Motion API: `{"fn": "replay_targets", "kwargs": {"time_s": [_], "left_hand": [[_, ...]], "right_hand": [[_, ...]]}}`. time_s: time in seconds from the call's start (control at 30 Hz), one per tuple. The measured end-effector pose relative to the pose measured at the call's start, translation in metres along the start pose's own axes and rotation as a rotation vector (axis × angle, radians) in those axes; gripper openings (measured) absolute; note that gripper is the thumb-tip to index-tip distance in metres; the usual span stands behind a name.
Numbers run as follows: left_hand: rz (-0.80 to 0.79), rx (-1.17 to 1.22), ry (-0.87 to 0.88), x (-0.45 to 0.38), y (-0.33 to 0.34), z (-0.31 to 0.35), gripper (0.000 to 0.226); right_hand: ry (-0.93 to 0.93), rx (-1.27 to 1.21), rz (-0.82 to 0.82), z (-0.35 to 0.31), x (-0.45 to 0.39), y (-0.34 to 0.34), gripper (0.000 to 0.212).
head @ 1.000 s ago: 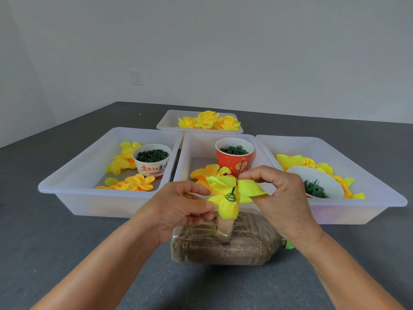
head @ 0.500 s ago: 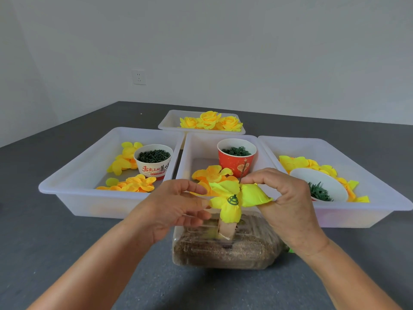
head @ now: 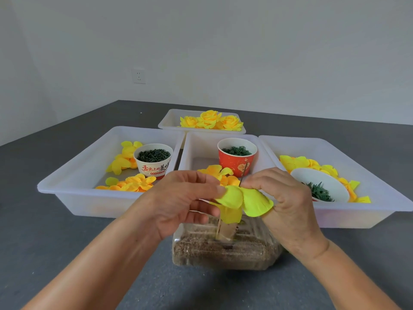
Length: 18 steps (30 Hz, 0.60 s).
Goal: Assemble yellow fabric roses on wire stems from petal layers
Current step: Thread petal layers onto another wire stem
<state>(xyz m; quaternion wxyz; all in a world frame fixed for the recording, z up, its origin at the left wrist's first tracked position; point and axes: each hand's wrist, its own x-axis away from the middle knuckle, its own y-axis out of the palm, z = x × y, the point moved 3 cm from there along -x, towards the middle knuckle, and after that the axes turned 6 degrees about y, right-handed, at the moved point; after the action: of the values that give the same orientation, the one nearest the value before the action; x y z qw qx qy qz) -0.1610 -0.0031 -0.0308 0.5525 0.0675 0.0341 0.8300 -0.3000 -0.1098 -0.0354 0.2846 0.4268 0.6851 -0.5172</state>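
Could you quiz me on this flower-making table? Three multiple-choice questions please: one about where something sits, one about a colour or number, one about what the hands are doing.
1. Where are the finished roses?
A. far tray
B. left tray
C. on the bottle

2. What colour is the cup in the middle tray?
A. blue
B. red
C. black

3. What are the left hand and right hand doing?
A. resting flat
B. lifting a tray
C. pinching a yellow petal layer

Answers: 1 A, they lie in the small tray farthest back. 2 B, its wall is red. 3 C, both hands' fingertips grip the petals.
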Motion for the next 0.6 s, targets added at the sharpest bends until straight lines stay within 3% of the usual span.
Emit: {"fn": "replay_targets", "kwargs": {"time_s": [0.33, 0.47, 0.6], "left_hand": [[0.024, -0.068, -0.034, -0.009, -0.008, -0.01, 0.007], [0.007, -0.085, -0.013, -0.013, -0.003, -0.005, 0.031], [0.05, -0.091, -0.012, -0.017, -0.002, -0.005, 0.035]], "right_hand": [[-0.08, 0.086, -0.022, 0.0, 0.004, -0.001, 0.01], [-0.119, 0.127, -0.029, 0.001, 0.002, -0.001, 0.011], [-0.145, 0.156, -0.03, 0.001, 0.004, -0.003, 0.01]]}}
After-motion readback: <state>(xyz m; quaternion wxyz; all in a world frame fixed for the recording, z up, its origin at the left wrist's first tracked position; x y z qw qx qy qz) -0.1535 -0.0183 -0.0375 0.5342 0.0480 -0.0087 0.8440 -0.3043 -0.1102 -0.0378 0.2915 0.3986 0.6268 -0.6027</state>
